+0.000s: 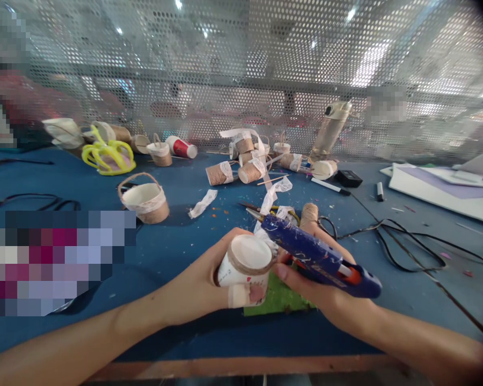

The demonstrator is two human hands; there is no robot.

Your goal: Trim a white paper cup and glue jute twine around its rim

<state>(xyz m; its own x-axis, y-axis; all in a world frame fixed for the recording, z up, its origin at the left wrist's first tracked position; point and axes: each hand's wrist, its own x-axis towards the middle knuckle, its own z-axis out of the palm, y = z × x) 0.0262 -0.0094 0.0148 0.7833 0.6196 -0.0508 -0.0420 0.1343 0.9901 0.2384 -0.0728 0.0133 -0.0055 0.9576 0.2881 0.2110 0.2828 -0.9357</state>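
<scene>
My left hand is wrapped round a white paper cup, with brown twine wound just below its rim; a pale strip covers part of the thumb. In my right hand is a blue hot glue gun, its nozzle pointing up and left, above and behind the cup. The right fingertips come close to the cup's right side; whether they touch it I cannot tell. Beneath the hands lies a green mat. Behind the glue gun are a twine roll, white lace ribbon and partly hidden scissors.
Left of the cup stands a twine-and-lace basket. Several twine-wrapped cups lie farther back, near a yellow crown-shaped piece and a bottle. Black cable loops across the right. White sheets lie far right; perforated metal closes the back.
</scene>
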